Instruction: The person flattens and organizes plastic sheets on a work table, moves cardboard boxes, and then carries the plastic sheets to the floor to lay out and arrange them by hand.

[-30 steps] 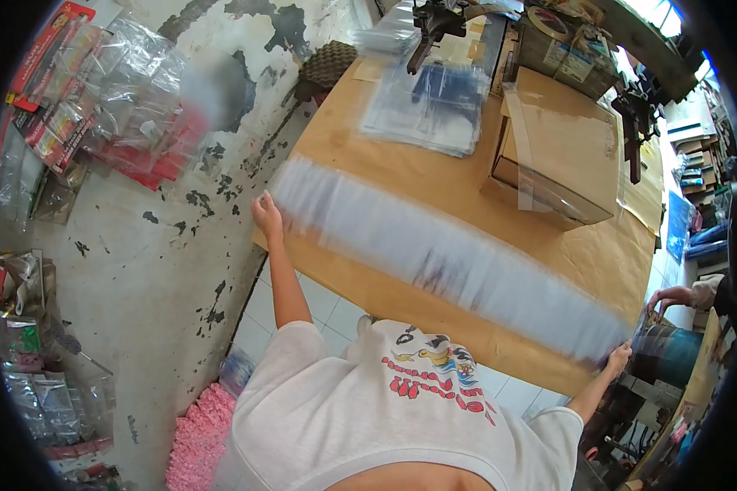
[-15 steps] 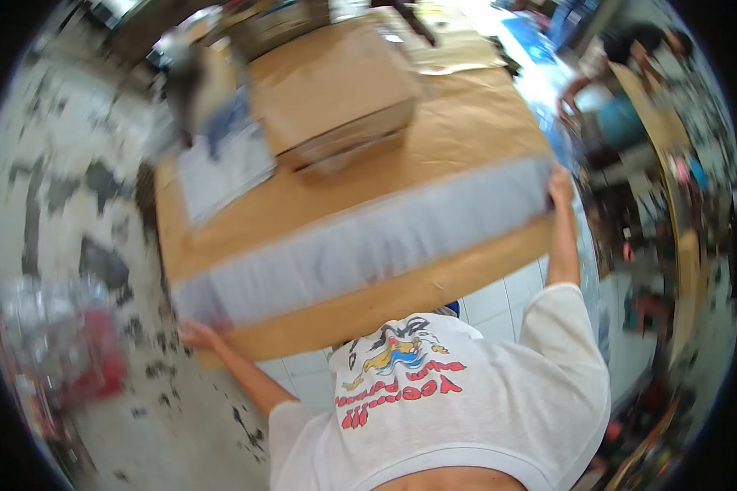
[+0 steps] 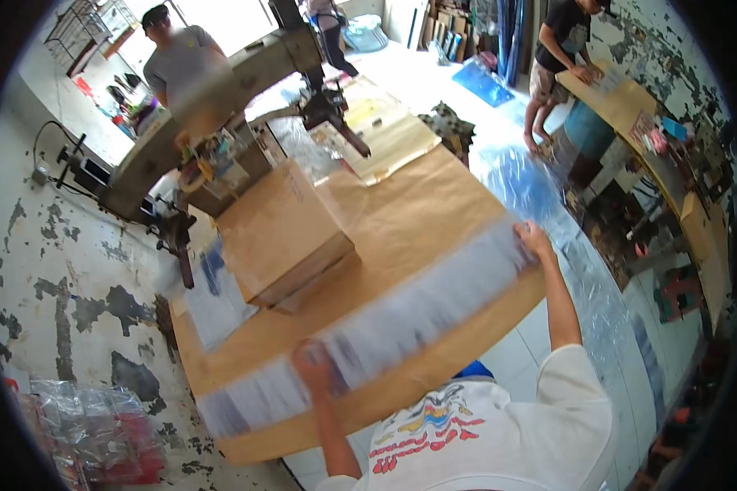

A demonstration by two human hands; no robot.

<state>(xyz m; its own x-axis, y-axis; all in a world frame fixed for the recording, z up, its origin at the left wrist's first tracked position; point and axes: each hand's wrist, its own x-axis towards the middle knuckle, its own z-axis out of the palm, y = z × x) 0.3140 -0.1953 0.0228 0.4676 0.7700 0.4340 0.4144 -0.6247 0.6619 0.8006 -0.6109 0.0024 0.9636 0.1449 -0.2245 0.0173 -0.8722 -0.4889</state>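
Note:
A long whitish strip, like a row of plastic-wrapped pieces, lies slantwise along the near side of the brown-paper-covered table. Its exact kind is blurred. My right hand is closed at the strip's far right end, fingers curled over it. On the strip left of its middle is my left hand, smeared by motion, so its fingers cannot be made out. Beyond the strip stands a closed cardboard box. Whitish plastic sheets lie to the box's left.
A metal machine arm reaches over the table's far side. One person stands behind it; another works at a side bench. Clear plastic sheeting covers floor at the right. Plastic bags are at lower left.
My left hand has moved from the strip's left end to nearer its middle. My right hand stays at the right end. The view has tilted up, showing more of the room.

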